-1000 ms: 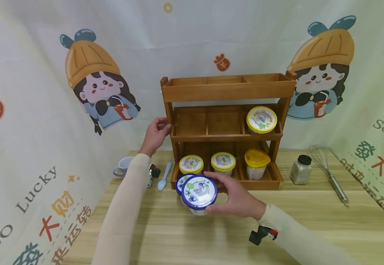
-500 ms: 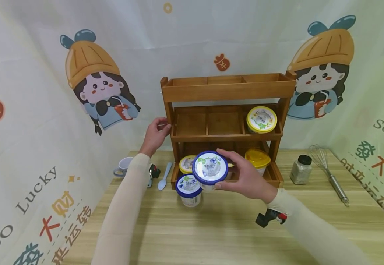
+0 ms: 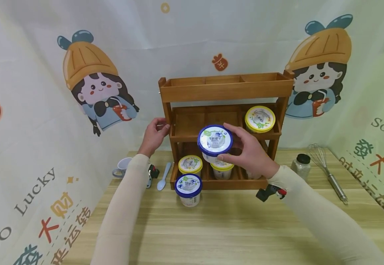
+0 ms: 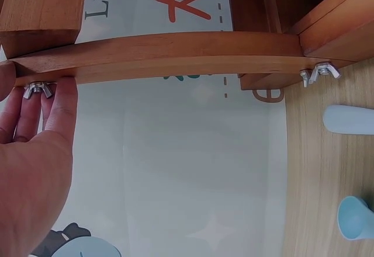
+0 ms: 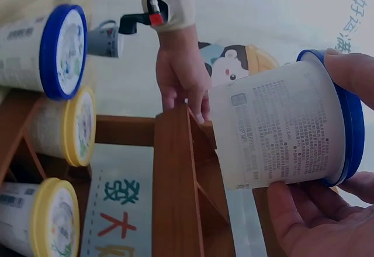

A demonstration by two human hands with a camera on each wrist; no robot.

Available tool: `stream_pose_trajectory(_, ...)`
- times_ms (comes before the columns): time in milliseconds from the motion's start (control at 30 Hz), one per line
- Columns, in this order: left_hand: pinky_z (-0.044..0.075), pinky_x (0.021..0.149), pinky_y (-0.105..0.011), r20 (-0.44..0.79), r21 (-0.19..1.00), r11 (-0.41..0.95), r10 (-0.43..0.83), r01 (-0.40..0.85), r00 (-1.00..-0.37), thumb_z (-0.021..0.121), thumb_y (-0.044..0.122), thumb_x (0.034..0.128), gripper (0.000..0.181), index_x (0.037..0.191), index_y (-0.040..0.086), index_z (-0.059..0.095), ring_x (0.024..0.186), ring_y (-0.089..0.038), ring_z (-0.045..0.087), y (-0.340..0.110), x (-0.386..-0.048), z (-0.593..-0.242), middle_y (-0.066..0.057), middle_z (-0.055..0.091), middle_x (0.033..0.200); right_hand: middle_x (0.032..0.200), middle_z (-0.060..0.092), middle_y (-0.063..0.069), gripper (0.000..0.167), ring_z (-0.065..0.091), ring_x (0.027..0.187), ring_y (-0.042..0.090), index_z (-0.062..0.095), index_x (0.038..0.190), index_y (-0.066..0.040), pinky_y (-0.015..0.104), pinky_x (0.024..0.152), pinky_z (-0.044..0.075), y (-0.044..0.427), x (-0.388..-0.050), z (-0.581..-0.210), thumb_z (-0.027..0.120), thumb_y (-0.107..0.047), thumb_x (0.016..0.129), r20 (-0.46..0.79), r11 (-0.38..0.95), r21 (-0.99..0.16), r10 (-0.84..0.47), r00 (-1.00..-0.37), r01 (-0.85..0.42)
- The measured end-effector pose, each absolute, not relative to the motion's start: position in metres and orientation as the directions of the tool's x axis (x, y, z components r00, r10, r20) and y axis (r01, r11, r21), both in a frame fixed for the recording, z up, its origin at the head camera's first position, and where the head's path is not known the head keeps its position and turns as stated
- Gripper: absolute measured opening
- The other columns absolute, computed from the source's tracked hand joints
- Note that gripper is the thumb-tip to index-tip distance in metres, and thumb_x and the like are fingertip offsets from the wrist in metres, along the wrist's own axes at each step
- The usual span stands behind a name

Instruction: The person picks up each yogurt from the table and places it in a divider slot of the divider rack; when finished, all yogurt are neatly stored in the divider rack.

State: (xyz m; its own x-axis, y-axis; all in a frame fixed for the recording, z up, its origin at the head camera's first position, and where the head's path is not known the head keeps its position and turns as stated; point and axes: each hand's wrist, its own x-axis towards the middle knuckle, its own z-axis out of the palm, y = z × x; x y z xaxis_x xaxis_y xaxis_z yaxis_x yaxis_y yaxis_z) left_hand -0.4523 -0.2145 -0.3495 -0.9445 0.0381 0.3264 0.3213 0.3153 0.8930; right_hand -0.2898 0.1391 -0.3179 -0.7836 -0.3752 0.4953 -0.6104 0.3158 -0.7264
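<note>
In the head view my right hand (image 3: 249, 154) grips a white tub with a blue lid (image 3: 215, 141), held up in front of the middle tier of the wooden rack (image 3: 226, 90). The right wrist view shows printed text on the side of this tub (image 5: 280, 128), with thumb and fingers around it near the lid. My left hand (image 3: 153, 137) holds the rack's left side post (image 4: 175, 58), fingers beside a wing nut (image 4: 38, 89). A second blue-lidded tub (image 3: 189, 186) stands on the table before the rack.
Yellow-lidded tubs sit on the bottom tier, at left (image 3: 190, 163) and middle (image 3: 222, 166); another yellow-lidded tub (image 3: 260, 119) sits at the middle tier's right. A mug (image 3: 123, 165) and spoon (image 3: 164, 177) lie left; a black-capped jar (image 3: 301, 165) and whisk (image 3: 327, 173) right.
My right hand has lifted the blue-lidded tub up from beside the other blue-lidded one, slightly right, to middle-tier height. My left hand stays at the post.
</note>
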Motion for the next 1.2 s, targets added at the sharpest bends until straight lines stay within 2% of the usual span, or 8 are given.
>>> stream_pose_trajectory(133, 0.057, 0.110, -0.047, 0.325, 0.895, 0.312, 0.037, 0.320, -0.945, 0.061, 0.020, 0.1084, 0.040, 0.145, 0.005, 0.053, 0.135, -0.033, 0.058, -0.215, -0.451, -0.349, -0.018, 0.058, 0.145, 0.155, 0.051, 0.014, 0.094, 0.062, 0.133, 0.033, 0.036, 0.163, -0.009, 0.050, 0.109, 0.057, 0.140, -0.304, -0.308, 0.089, -0.021, 0.087, 0.504, 0.337, -0.720, -0.348, -0.791, -0.607)
stream_pose_trajectory(267, 0.058, 0.110, -0.046, 0.324, 0.896, 0.307, 0.041, 0.321, -0.945, 0.060, 0.020, 0.1087, 0.040, 0.146, 0.005, 0.052, 0.135, -0.034, 0.058, -0.215, -0.451, -0.350, -0.018, 0.058, 0.145, 0.157, 0.049, 0.014, 0.094, 0.062, 0.133, 0.032, 0.033, 0.165, -0.010, 0.047, 0.110, 0.057, 0.140, -0.318, -0.303, 0.087, -0.024, 0.090, 0.504, 0.348, -0.724, -0.324, -0.801, -0.596)
stream_pose_trajectory(500, 0.057, 0.110, -0.043, 0.303, 0.906, 0.296, 0.047, 0.303, -0.952, 0.060, 0.020, 0.1091, 0.041, 0.146, 0.005, 0.052, 0.136, -0.032, 0.058, -0.215, -0.451, -0.351, -0.018, 0.057, 0.146, 0.159, 0.045, 0.013, 0.093, 0.057, 0.140, 0.033, 0.032, 0.165, -0.012, 0.046, 0.115, 0.052, 0.137, -0.342, -0.302, 0.086, -0.023, 0.090, 0.487, 0.318, -0.773, -0.257, -0.835, -0.549)
stream_pose_trajectory(767, 0.057, 0.111, -0.045, 0.335, 0.897, 0.289, 0.048, 0.334, -0.941, 0.060, 0.019, 0.1086, 0.042, 0.145, 0.001, 0.051, 0.134, -0.034, 0.058, -0.216, -0.453, -0.350, -0.022, 0.057, 0.144, 0.161, 0.039, 0.019, 0.094, 0.048, 0.147, 0.034, 0.028, 0.166, -0.007, 0.046, 0.121, 0.047, 0.126, -0.363, -0.298, 0.085, -0.021, 0.092, 0.464, 0.358, -0.784, -0.206, -0.861, -0.508)
stream_pose_trajectory(900, 0.058, 0.110, -0.043, 0.350, 0.896, 0.277, 0.043, 0.348, -0.936, 0.059, 0.016, 0.1084, 0.041, 0.145, -0.002, 0.051, 0.132, -0.034, 0.059, -0.216, -0.453, -0.351, -0.024, 0.057, 0.143, 0.160, 0.040, 0.018, 0.092, 0.047, 0.147, 0.033, 0.029, 0.165, -0.007, 0.045, 0.120, 0.049, 0.121, -0.371, -0.299, 0.084, -0.022, 0.093, 0.473, 0.372, -0.777, -0.185, -0.861, -0.507)
stream_pose_trajectory(1200, 0.058, 0.109, -0.043, 0.346, 0.894, 0.291, 0.039, 0.342, -0.938, 0.059, 0.017, 0.1088, 0.039, 0.144, 0.001, 0.052, 0.131, -0.032, 0.059, -0.214, -0.451, -0.350, -0.020, 0.057, 0.142, 0.161, 0.038, 0.020, 0.092, 0.044, 0.147, 0.035, 0.028, 0.165, -0.005, 0.047, 0.119, 0.050, 0.124, -0.369, -0.305, 0.083, -0.023, 0.093, 0.499, 0.412, -0.759, -0.128, -0.857, -0.504)
